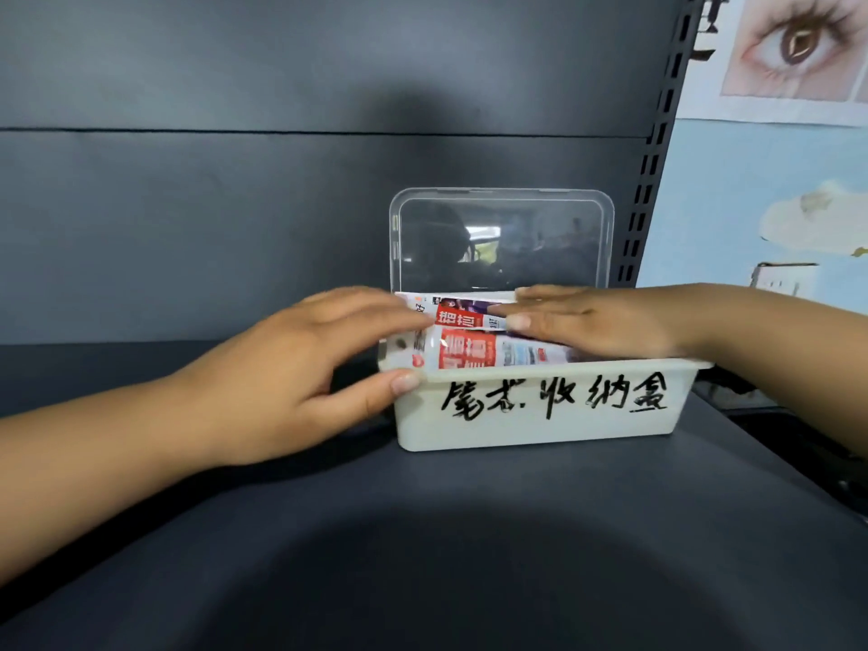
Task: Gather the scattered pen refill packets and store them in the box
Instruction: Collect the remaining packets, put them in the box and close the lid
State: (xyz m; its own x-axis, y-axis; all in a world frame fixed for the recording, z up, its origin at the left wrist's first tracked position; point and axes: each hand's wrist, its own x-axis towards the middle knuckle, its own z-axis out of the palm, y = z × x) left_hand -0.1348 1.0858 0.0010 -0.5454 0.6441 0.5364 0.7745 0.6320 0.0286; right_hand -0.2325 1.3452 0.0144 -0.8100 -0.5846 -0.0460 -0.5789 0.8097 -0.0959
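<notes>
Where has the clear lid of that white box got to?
In the head view the clear lid stands upright right of centre, behind the white box, against the dark back panel and above both hands.

Dark grey shelf [422, 556], grey back panel [235, 204]; eye poster [794, 44] at right.
</notes>
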